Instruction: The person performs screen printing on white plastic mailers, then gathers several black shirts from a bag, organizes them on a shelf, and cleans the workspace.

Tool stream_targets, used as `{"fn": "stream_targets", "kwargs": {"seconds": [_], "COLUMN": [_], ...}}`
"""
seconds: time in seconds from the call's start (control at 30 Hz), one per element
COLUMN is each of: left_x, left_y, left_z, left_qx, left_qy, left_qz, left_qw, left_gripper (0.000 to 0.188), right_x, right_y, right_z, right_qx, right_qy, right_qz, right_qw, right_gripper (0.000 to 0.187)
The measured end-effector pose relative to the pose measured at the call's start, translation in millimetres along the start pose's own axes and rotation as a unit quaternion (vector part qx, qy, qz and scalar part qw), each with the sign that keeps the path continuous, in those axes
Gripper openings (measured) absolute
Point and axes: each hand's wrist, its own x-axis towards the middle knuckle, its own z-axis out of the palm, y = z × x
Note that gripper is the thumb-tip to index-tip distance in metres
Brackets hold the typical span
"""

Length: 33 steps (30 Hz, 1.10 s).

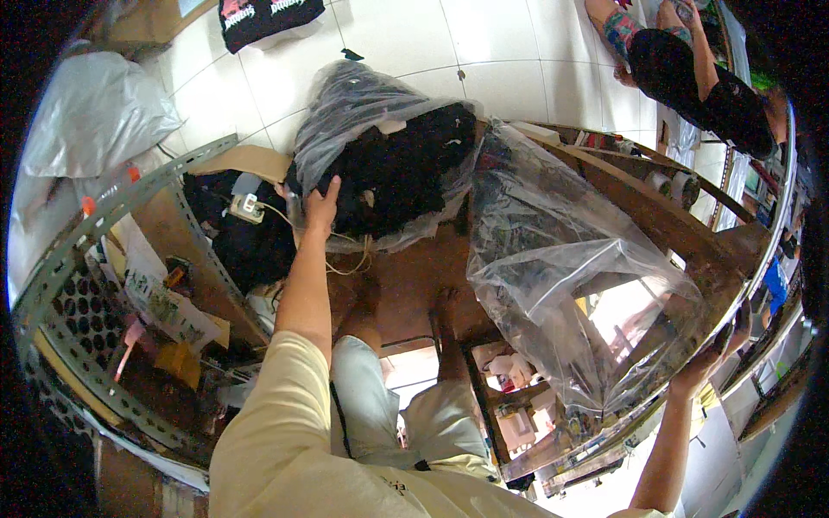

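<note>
Fabric (406,168) black; shirt (272,401) pale yellow; shorts (357,375) light grey; floor tiles (496,86) white, dark-gridded

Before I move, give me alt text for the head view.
The left hand is at the left edge of a black cloth bundle, partly covered by clear plastic; the right hand is far right, its grip unclear. Transparent film lies between them.

Cannot make out the grip of the right hand (701,367), dim near the fisheye rim, nor the exact hold of the left hand (319,210) at the black bundle (401,164), too small to tell. Cannot identify the dark contents (516,177) beneath the clear plastic (553,293), nor see whole the second person (661,67) and printed black garment (269,22), both cut off by the top edge.
</note>
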Motion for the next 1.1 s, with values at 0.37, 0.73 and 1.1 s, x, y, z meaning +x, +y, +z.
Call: {"fn": "stream_targets", "kwargs": {"seconds": [0.37, 0.73, 1.1], "left_x": [-107, -126, -274], "left_y": [16, 42, 125], "left_z": [-12, -7, -70], "left_qx": [-0.351, -0.407, -0.619], "left_qy": [-0.129, -0.217, -0.395], "left_qz": [-0.056, 0.252, 0.133], "left_qw": [0.926, 0.851, 0.665], "left_gripper": [0.064, 0.049, 0.054], "right_x": [10, 6, 10], "right_y": [-20, -8, -41], "right_z": [9, 6, 11], "right_qx": [-0.074, -0.164, -0.068], "right_qy": [0.028, 0.011, 0.077], "right_qz": [-0.023, -0.028, -0.026], "right_qw": [0.997, 0.986, 0.994], "right_gripper": [0.077, 0.078, 0.061]}}
